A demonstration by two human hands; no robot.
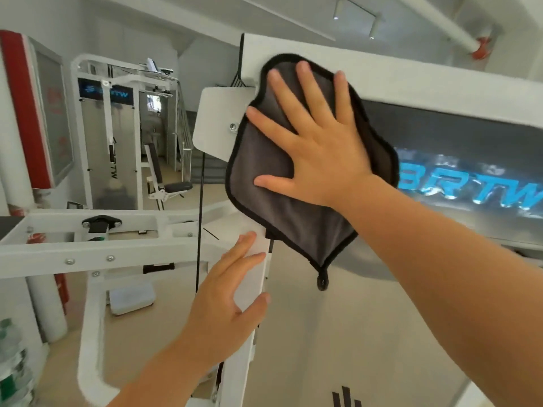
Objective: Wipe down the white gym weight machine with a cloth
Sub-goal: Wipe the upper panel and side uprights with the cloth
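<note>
The white weight machine fills the right half of the view, with a dark panel bearing blue BRTW letters. A grey cloth with black trim lies flat against the machine's upper left corner. My right hand presses it there with fingers spread and straight. A small black loop hangs from the cloth's bottom corner. Lower down, my left hand holds the machine's white upright edge, fingers on the front face and thumb round the side.
A white frame arm with bolts reaches left from the machine, and a black cable hangs beside it. Another white BRTW machine with a seat stands at the back left. A red-and-white pillar rises at far left.
</note>
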